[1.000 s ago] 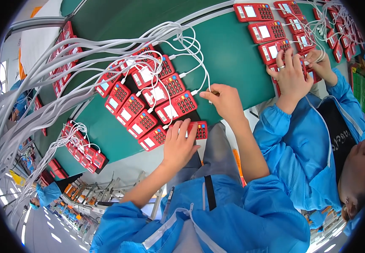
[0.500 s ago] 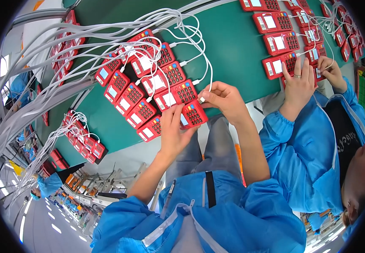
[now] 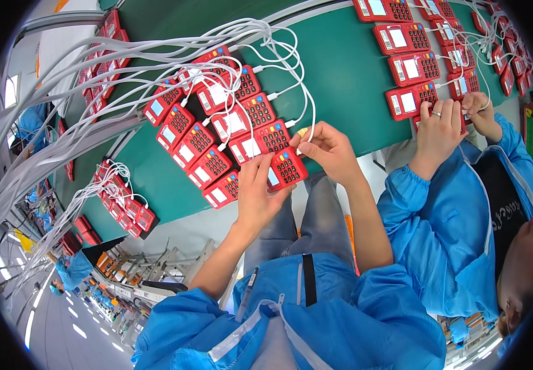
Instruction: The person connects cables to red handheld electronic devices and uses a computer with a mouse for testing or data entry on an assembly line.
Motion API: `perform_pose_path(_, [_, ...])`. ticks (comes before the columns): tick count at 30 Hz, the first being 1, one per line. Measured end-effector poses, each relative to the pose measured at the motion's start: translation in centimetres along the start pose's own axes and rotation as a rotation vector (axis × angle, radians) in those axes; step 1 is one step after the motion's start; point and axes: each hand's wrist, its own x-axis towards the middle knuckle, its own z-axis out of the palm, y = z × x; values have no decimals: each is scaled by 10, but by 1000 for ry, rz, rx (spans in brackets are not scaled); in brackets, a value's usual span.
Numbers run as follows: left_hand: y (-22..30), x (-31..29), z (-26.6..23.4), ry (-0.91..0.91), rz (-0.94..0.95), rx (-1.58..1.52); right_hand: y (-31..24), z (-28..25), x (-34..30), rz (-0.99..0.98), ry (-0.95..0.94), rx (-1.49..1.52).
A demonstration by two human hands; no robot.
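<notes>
At the near edge of the green table, my left hand (image 3: 258, 192) grips a red card payment terminal (image 3: 288, 167) with dark keys, fingers over its screen end and thumb along its near side. My right hand (image 3: 333, 152) is closed in a pinch on the plug end of a white cable (image 3: 311, 110), against the terminal's right end. The fingers partly hide the plug, so I cannot tell how far in it sits. A small yellowish patch shows at these fingertips. Just beyond lies another red terminal (image 3: 259, 143) with a white cable plugged into its right end.
Several red terminals (image 3: 193, 146) lie in two columns on the green table (image 3: 340, 77), with a bundle of white cables (image 3: 174, 52) arching over them. To my right, a co-worker in a blue jacket (image 3: 442, 216) handles a terminal beside another column of terminals (image 3: 413, 68).
My right hand has brought the plug from just off the terminal's corner up against its right end. The left hand keeps its grip. The whole view has shifted slightly.
</notes>
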Motion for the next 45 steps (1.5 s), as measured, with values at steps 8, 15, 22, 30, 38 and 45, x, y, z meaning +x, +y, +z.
perform_pose_path(8, [1, -1, 2, 12, -11, -16, 5, -2, 1, -19, -78, -92])
perform_pose_path(15, [-3, -2, 10, 49, 30, 16, 15, -5, 1, -76, -98, -32])
perform_pose_path(22, [1, -7, 15, 77, 61, 224, 5, -8, -22, 182, 264, -334])
perform_pose_path(30, [-21, -31, 6, 177, 129, 264, 20, 16, -59, -49, 196, -1134])
perform_pose_path(38, [-28, -25, -7, 111, 246, 285, 31, 10, -67, 34, 159, -1121])
perform_pose_path(45, [-32, -23, -10, 237, 245, 224, 25, 16, -65, 38, 99, -1184])
